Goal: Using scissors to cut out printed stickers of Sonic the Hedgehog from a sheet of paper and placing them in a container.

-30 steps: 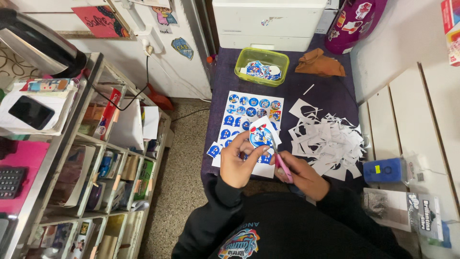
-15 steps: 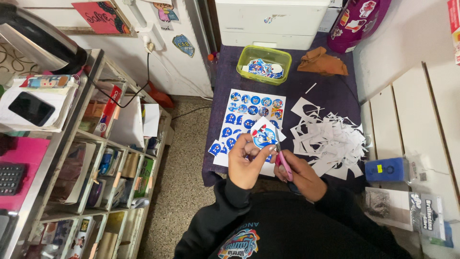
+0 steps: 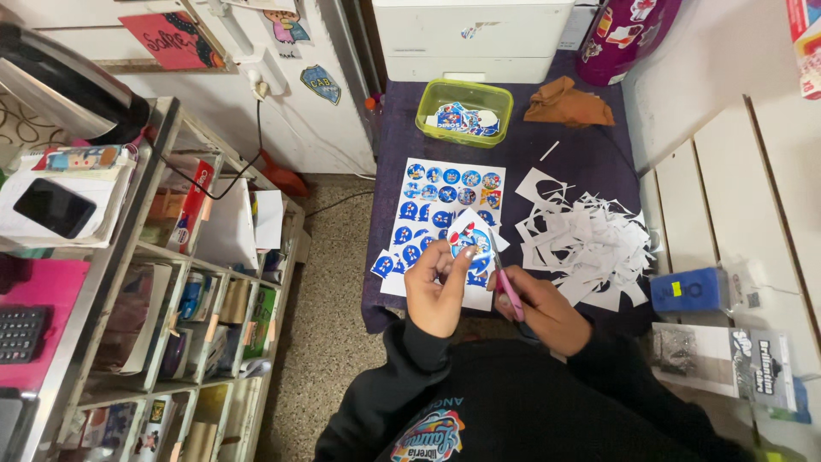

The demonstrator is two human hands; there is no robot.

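My left hand (image 3: 439, 291) pinches one cutout (image 3: 469, 235) at frame centre; my right hand (image 3: 547, 310) is closed round one pair of pink scissors (image 3: 506, 287), blades at its edge. One sticker sheet (image 3: 445, 205), one green tub (image 3: 464, 112), one scrap pile (image 3: 590, 244) on the bench (image 3: 590, 145).

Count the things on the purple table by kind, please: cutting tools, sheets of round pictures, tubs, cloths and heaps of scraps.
Pink-handled scissors: 1
Printed sheet of round pictures: 1
Green tub: 1
Orange cloth: 1
Heap of white paper scraps: 1
Total: 5
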